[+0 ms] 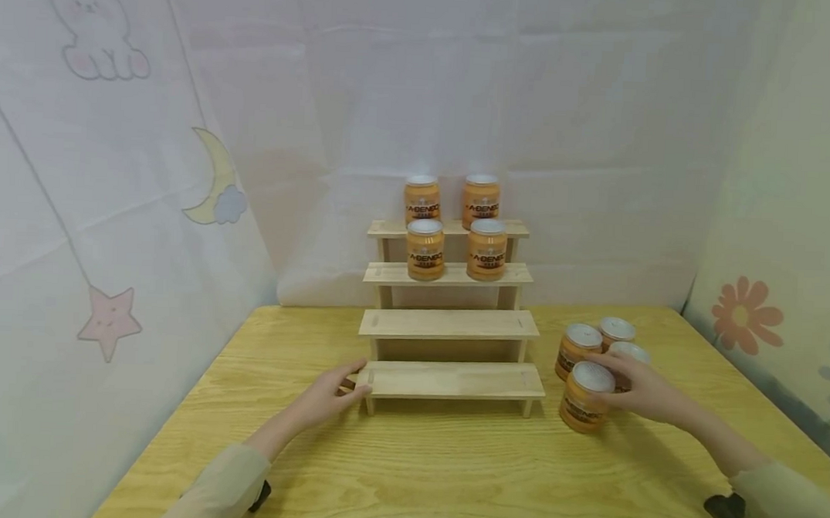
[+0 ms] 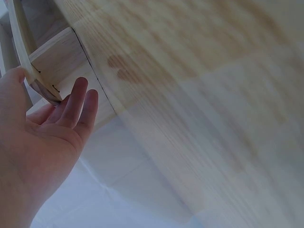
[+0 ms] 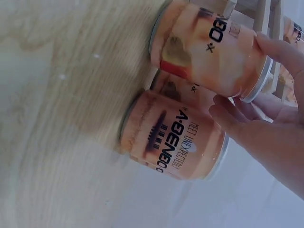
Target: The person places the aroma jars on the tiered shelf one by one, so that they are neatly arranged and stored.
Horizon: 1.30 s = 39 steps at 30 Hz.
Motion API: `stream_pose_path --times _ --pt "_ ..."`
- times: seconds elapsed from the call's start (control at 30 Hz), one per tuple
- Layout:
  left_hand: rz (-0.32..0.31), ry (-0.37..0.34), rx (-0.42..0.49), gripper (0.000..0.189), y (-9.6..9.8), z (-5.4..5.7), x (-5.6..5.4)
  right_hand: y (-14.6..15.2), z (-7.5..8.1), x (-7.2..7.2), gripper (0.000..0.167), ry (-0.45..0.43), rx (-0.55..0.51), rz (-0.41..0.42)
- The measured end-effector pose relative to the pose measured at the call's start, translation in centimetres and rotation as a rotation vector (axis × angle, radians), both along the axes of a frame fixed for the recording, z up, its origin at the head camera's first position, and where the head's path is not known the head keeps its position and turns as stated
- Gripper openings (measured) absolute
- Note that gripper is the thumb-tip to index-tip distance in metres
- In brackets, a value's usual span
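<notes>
A stepped wooden display shelf (image 1: 451, 378) stands on the table. At its left end my left hand (image 1: 329, 394) holds the lowest step, with the thumb on one face and fingers at the other; the left wrist view shows this hand (image 2: 52, 137) at the board's end (image 2: 45, 88). To the right of the shelf, my right hand (image 1: 635, 388) grips the nearest orange can (image 1: 581, 405) near its silver lid. That can (image 3: 204, 47) lies between thumb and fingers of the right hand (image 3: 270, 114) in the right wrist view, beside another can (image 3: 173, 135).
Behind the held can stand three more cans, one of them at the left (image 1: 578, 353). Two cans sit on the top step, including one (image 1: 423, 201), and two on the step below, including one (image 1: 486, 253). Patterned cloth (image 1: 408, 96) hangs around the table (image 1: 405, 475).
</notes>
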<state>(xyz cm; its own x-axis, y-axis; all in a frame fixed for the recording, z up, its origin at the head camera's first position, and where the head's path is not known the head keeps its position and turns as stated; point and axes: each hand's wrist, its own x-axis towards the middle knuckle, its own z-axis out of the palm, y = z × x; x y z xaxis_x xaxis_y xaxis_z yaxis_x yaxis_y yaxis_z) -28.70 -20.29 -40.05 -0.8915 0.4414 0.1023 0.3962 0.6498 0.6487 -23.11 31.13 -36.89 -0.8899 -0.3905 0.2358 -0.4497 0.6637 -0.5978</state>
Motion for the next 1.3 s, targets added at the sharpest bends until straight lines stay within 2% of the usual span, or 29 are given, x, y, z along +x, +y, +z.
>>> stream_pose_path --times 0.1,0.17,0.27,0.33,0.53,0.73,0.83,0.97,1.17,1.3 --pt "-0.002 0.000 0.001 0.069 0.0 0.0 0.0 -0.2 0.0 0.3 0.074 -0.090 -0.008 -0.060" --pt "-0.004 -0.001 0.005 0.068 0.0 0.0 0.0 -0.6 -0.2 0.5 0.077 -0.106 -0.009 -0.125" --pt "-0.005 0.001 0.006 0.068 -0.1 -0.1 0.0 -1.2 -0.8 0.6 0.076 -0.078 -0.011 -0.204" --pt "-0.008 0.003 0.005 0.068 0.0 -0.1 -0.1 -1.4 -1.0 0.6 0.074 -0.044 -0.024 -0.221" --pt "-0.025 0.010 0.011 0.066 0.3 -0.2 -0.2 -1.1 -1.1 0.8 0.072 -0.052 -0.045 -0.179" --pt "-0.006 0.004 0.016 0.066 0.2 -0.1 -0.1 -0.4 -1.0 0.7 0.070 -0.140 -0.066 -0.112" --pt "0.009 -0.005 0.012 0.067 0.0 0.0 0.0 -0.3 -1.0 0.8 0.068 -0.180 -0.104 -0.103" --pt "0.018 -0.006 0.005 0.068 -0.1 0.0 -0.1 -0.2 -0.8 1.0 0.072 -0.192 -0.112 -0.113" --pt "-0.008 0.011 0.001 0.067 -0.1 -0.2 -0.2 -0.2 0.2 1.5 0.067 -0.168 -0.105 -0.123" --pt "-0.004 0.012 0.005 0.067 -0.1 -0.3 -0.3 -0.3 1.7 1.4 0.067 -0.152 -0.114 -0.112"
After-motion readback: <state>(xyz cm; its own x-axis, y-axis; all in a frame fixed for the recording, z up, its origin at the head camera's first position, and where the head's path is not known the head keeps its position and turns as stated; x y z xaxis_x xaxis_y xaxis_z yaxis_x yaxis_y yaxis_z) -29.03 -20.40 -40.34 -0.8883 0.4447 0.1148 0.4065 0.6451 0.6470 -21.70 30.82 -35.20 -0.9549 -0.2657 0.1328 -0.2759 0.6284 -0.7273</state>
